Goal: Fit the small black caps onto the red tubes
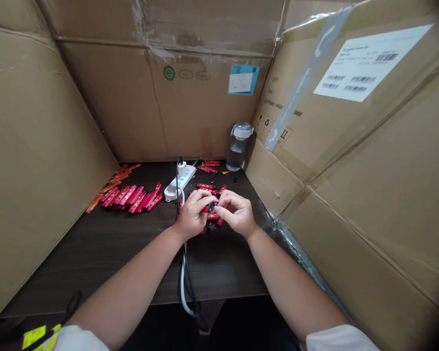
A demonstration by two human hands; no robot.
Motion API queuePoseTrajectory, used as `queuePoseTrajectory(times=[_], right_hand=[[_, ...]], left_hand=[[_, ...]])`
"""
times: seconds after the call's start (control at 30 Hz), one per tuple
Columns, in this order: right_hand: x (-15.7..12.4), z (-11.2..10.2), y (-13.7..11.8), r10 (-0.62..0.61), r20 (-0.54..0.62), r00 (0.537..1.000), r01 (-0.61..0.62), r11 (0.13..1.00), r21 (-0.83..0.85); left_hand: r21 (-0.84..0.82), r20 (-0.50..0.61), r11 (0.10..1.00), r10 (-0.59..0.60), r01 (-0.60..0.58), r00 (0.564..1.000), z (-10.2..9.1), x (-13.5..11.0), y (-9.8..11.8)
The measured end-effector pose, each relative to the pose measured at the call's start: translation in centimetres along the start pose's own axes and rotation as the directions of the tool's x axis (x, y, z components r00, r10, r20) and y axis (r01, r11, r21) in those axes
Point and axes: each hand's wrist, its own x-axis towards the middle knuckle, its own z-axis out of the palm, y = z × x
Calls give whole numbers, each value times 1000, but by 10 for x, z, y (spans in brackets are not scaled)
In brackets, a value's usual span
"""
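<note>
In left hand (pixel 193 214) and right hand (pixel 238 212), both pinched narrow, holding one small red-and-black piece (pixel 210 207) between fingertips; with one clear cylindrical drinking bottle (pixel 237 151) at one o'clock, one white plastic power strip (pixel 186 176) at ten.

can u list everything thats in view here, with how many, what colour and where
Cardboard panels: at least three, brown, left, back and right
White label: one, right panel
Blue-and-white label: one, back panel
Table: one, dark brown, centre
Bottle: one, clear with pale lid, back right
Power strip: one, white, back centre
Cables: at least two, white and black, running to the front edge
Orange pieces: several, left
Red pieces: many, left, back and centre
Yellow item: one, lower left
Red-and-black piece: one, in the left hand
Sleeves: two, white, bottom
Hands: two, centre; right hand beside left
</note>
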Motion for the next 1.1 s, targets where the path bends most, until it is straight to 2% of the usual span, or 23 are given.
queuePoseTrajectory(times=[0.13,0.23,0.4,0.57,0.67,0.77,0.87,0.97,1.1], right_hand=[[0,-1,1,31,-28,999,-29,996,84],[2,0,8,107,-2,994,-105,974,202],[3,1,27,288,78,954,-296,884,361],[4,1,29,322,106,941,-338,872,354],[7,3,26,349,66,935,-345,847,405],[14,5,29,383,-69,921,-298,808,508],[20,4,39,456,-251,854,-266,797,541],[22,2,53,499,-368,785,-330,839,432],[21,1,69,493,-388,779,-450,870,201]], left_hand=[[50,-21,999,10,-9,1000,1,-1,-1],[52,-28,998,-20,21,999,3,-2,-4],[-67,-4,982,-179,178,984,7,-1,-8],[-265,105,889,-359,374,927,7,3,-5],[-276,111,878,-374,390,921,8,5,-7],[-94,36,939,-330,332,943,8,5,-15],[234,35,930,-298,282,954,8,5,-25],[462,79,853,-313,244,947,9,8,-31],[559,138,797,-361,228,922,14,12,-33]])
